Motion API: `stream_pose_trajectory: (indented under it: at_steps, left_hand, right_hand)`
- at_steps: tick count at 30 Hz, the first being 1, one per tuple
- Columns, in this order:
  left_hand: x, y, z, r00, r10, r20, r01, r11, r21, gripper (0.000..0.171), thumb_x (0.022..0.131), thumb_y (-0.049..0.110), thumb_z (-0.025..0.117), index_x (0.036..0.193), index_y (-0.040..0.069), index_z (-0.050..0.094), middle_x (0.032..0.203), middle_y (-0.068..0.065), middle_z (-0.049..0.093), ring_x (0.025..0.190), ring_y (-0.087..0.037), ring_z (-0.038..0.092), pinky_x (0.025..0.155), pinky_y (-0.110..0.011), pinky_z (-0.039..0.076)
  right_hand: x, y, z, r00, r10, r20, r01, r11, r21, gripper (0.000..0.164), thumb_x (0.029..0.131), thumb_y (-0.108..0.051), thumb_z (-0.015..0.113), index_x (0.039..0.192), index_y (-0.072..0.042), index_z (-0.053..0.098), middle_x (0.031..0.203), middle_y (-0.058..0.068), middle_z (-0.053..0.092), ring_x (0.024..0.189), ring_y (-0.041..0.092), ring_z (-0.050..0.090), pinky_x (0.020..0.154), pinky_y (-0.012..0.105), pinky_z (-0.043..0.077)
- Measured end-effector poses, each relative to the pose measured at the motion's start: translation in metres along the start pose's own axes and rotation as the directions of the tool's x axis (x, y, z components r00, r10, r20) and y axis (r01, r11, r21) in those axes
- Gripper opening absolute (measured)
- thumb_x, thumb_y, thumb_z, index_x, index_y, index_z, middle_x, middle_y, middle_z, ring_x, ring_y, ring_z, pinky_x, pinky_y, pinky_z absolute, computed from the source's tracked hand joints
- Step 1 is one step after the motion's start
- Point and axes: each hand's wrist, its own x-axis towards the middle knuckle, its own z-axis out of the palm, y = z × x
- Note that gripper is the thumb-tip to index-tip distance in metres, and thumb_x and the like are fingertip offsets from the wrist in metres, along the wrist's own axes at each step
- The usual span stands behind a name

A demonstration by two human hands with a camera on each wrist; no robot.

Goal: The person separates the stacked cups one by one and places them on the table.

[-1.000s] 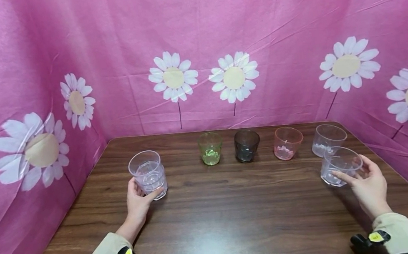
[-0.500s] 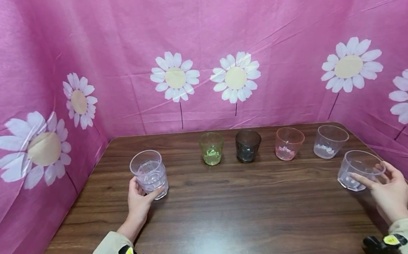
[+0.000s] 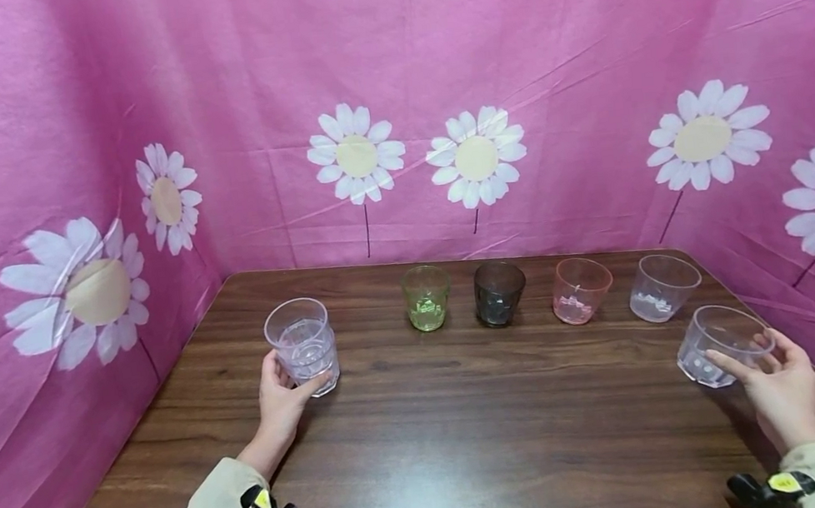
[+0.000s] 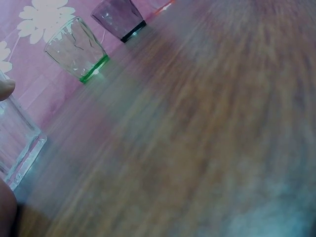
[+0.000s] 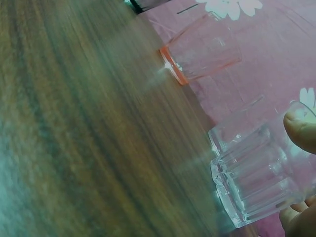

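At the left of the table, my left hand grips a clear drinking glass low on its side, thumb toward the front. A ring shows partway down inside it; I cannot tell whether that is water or a second glass. My right hand holds another clear glass between thumb and fingers at the table's right side. In the right wrist view this glass shows a faceted wall and thick base, with the thumb against it. Whether its base touches the wood cannot be told.
Along the back of the brown wooden table stand a green glass, a dark grey glass, a pink glass and a clear glass, all upright. A pink cloth with daisies hangs around the table.
My right hand has carried its clear glass rightward and toward me, away from the clear glass at the back, then slowed. The left hand keeps its grip and place; the head view has shifted slightly.
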Motion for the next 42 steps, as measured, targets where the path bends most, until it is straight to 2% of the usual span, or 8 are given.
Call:
stream_pose_trajectory:
  at_steps: [8, 11, 15, 17, 22, 31, 37, 42]
  left_hand:
    - [0.0, -0.001, 0.0, 1.0, -0.004, 0.002, 0.004, 1.0, -0.006, 0.078, 0.072, -0.019, 0.076, 0.137, -0.007, 0.035, 0.126, -0.009, 0.054, 0.106, 0.0, 0.054, 0.092, -0.015, 0.044]
    - [0.0, -0.001, 0.0, 1.0, 0.001, -0.003, -0.001, 1.0, -0.002, 0.078, 0.071, -0.019, 0.076, 0.136, -0.007, 0.035, 0.125, -0.008, 0.055, 0.105, 0.001, 0.055, 0.091, -0.015, 0.044]
    - [0.001, -0.001, 0.0, 1.0, 0.007, -0.012, -0.007, 1.0, 0.0, 0.078, 0.071, -0.02, 0.076, 0.136, -0.007, 0.036, 0.123, -0.006, 0.055, 0.104, 0.001, 0.055, 0.09, -0.015, 0.045]
    - [0.001, -0.001, 0.0, 1.0, 0.008, -0.013, -0.008, 1.0, -0.003, 0.078, 0.071, -0.02, 0.076, 0.136, -0.007, 0.036, 0.122, -0.005, 0.055, 0.104, 0.001, 0.055, 0.09, -0.015, 0.045]
    - [0.001, -0.002, 0.001, 1.0, 0.004, -0.01, -0.004, 1.0, -0.006, 0.078, 0.071, -0.02, 0.076, 0.137, -0.007, 0.036, 0.122, -0.005, 0.055, 0.104, 0.001, 0.055, 0.091, -0.015, 0.044]
    - [0.001, 0.0, 0.0, 1.0, 0.005, -0.009, -0.005, 1.0, 0.0, 0.078, 0.072, -0.02, 0.076, 0.137, -0.007, 0.035, 0.125, -0.008, 0.054, 0.105, 0.001, 0.054, 0.092, -0.015, 0.044]
    - [0.001, -0.001, 0.0, 1.0, 0.005, -0.014, -0.005, 1.0, -0.012, 0.078, 0.071, -0.02, 0.075, 0.136, -0.007, 0.035, 0.123, -0.005, 0.055, 0.106, 0.0, 0.054, 0.092, -0.015, 0.044]
    - [0.0, -0.001, 0.0, 1.0, 0.01, -0.01, -0.01, 1.0, -0.013, 0.077, 0.071, -0.02, 0.075, 0.136, -0.007, 0.035, 0.123, -0.005, 0.055, 0.106, 0.0, 0.055, 0.092, -0.015, 0.044]
  right_hand:
    - [-0.001, -0.001, -0.001, 0.998, -0.034, 0.061, 0.037, 0.998, -0.05, 0.061, 0.081, 0.001, 0.079, 0.119, -0.033, 0.047, 0.121, -0.017, 0.04, 0.12, 0.006, 0.044, 0.08, 0.004, 0.038]
    - [-0.002, -0.004, 0.0, 0.994, -0.051, 0.101, 0.051, 0.999, 0.002, 0.076, 0.082, 0.004, 0.076, 0.14, -0.026, 0.039, 0.134, -0.011, 0.04, 0.124, 0.005, 0.043, 0.087, 0.004, 0.039]
    - [-0.004, -0.015, 0.002, 0.991, -0.064, 0.114, 0.064, 0.998, 0.005, 0.103, 0.084, 0.004, 0.073, 0.159, -0.016, 0.006, 0.162, 0.005, 0.016, 0.145, 0.009, 0.019, 0.109, 0.01, 0.021]
    - [-0.006, -0.021, 0.003, 0.992, -0.083, 0.096, 0.089, 0.994, -0.065, 0.106, 0.085, 0.001, 0.073, 0.16, -0.016, -0.001, 0.165, 0.005, 0.005, 0.147, 0.009, 0.009, 0.113, 0.014, 0.013]
    - [-0.012, -0.035, 0.005, 0.982, -0.16, 0.098, 0.175, 0.969, -0.177, 0.102, 0.086, 0.0, 0.072, 0.16, -0.015, 0.003, 0.165, 0.006, 0.008, 0.147, 0.008, 0.009, 0.113, 0.014, 0.01]
    - [-0.029, -0.055, 0.029, 0.941, -0.269, 0.207, 0.305, 0.938, -0.168, 0.097, 0.089, -0.004, 0.071, 0.159, -0.01, 0.004, 0.164, 0.006, 0.011, 0.145, 0.003, 0.008, 0.114, 0.014, 0.004]
    - [-0.038, -0.07, 0.05, 0.891, -0.356, 0.282, 0.411, 0.896, -0.169, 0.093, 0.09, -0.003, 0.07, 0.158, -0.004, 0.008, 0.162, 0.014, 0.016, 0.147, 0.01, 0.01, 0.116, 0.018, 0.006]
    - [-0.047, -0.078, 0.07, 0.854, -0.395, 0.339, 0.455, 0.883, -0.117, 0.093, 0.087, 0.001, 0.071, 0.158, -0.002, 0.01, 0.16, 0.019, 0.018, 0.147, 0.012, 0.013, 0.115, 0.016, 0.01]
